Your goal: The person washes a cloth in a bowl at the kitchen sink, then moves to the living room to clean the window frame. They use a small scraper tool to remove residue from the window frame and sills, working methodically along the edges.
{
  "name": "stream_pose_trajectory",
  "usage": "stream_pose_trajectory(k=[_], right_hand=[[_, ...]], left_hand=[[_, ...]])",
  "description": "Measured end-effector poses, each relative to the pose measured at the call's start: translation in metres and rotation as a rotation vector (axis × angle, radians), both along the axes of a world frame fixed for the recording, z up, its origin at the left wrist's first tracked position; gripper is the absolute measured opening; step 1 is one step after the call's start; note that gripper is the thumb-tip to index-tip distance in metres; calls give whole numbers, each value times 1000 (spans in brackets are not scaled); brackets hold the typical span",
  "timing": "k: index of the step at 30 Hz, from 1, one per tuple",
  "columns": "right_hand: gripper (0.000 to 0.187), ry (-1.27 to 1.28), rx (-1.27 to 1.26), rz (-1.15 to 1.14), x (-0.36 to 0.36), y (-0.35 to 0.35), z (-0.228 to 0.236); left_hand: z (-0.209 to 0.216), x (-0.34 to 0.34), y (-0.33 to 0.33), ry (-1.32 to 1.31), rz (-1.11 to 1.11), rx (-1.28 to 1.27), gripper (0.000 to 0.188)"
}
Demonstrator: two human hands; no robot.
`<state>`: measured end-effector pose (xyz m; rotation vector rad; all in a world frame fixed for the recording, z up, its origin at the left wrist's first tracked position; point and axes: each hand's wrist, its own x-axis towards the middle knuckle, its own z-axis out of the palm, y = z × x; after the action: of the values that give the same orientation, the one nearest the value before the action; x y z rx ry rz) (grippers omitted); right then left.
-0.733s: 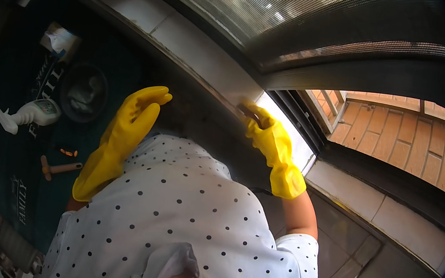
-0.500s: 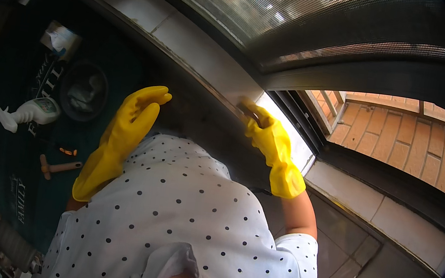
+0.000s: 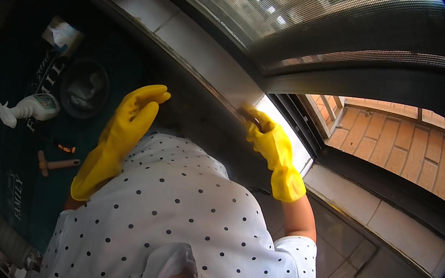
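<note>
I wear yellow rubber gloves on both hands. My left hand [image 3: 135,112] hovers beside my body, over the edge of the dark green cloth [image 3: 126,54]; its fingers lie stretched out, with nothing in them. On the other side, my right hand [image 3: 269,137] has its fingers curled at the white tiled sill [image 3: 218,64], near the window track [image 3: 296,118]. Something brownish and blurred shows at the right fingertips, too smeared to name.
On the cloth at left stand a spray bottle [image 3: 30,109], a dark bowl [image 3: 70,106] with a greyish item in it, and a tissue pack [image 3: 62,35]. A wooden-handled tool [image 3: 60,163] lies below. A mesh screen window [image 3: 307,23] rises ahead; brick paving [image 3: 404,142] shows outside.
The view has shifted very slightly. Both hands keep nearly the same place and pose, the left stretched out and the right curled at the sill.
</note>
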<state>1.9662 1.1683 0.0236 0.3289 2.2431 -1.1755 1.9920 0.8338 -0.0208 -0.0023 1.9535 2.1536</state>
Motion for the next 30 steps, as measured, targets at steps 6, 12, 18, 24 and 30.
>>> stream_pose_trajectory(k=[6,12,18,24,30], right_hand=[[40,-62,109,-45,1,-2,14],[40,-37,64,-61,1,-1,10],[39,-32,41,-40,-1,-3,12],[39,-58,108,-15,-3,-7,18],[43,-94,103,-7,-6,-2,13]], left_hand=[[-2,0,0,28,1,16,35],[3,3,2,45,-3,18,35],[1,4,4,5,-12,23,35],[2,3,6,36,-7,25,35],[0,4,5,36,-3,6,35]])
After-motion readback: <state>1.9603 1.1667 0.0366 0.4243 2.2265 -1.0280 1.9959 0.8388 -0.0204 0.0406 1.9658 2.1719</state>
